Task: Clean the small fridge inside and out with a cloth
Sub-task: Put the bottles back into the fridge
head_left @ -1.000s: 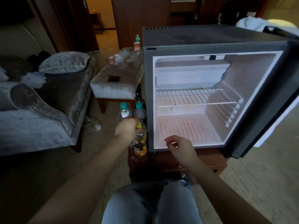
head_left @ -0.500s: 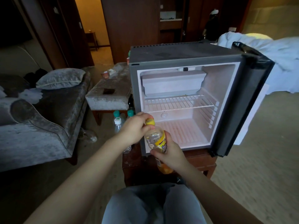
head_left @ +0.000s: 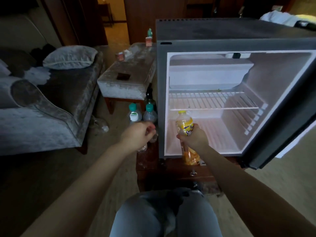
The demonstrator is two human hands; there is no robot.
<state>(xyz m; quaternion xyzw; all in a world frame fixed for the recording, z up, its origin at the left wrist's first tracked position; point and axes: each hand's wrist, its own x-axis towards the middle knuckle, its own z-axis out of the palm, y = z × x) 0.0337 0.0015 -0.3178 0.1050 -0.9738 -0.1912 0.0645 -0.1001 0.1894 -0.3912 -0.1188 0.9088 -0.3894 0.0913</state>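
The small fridge (head_left: 222,31) stood open on a wooden stand (head_left: 172,175). The right hand (head_left: 194,140) gripped a juice bottle (head_left: 185,124) before the fridge's lower compartment. Left of the fridge, the left hand (head_left: 136,135) curled among water bottles (head_left: 135,115), and whether it held one could not be told.

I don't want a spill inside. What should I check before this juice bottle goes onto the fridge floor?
1. Fridge door open wide: ok.
2. Right hand grips juice bottle round its middle: ok.
3. Yellow cap on: ok.
4. Fridge floor, nothing seen on it: ok.
5. Headroom under wire shelf for an upright bottle: cannot tell.
6. Left hand free to help: cannot tell; it hovers by the water bottles, fingers curled.
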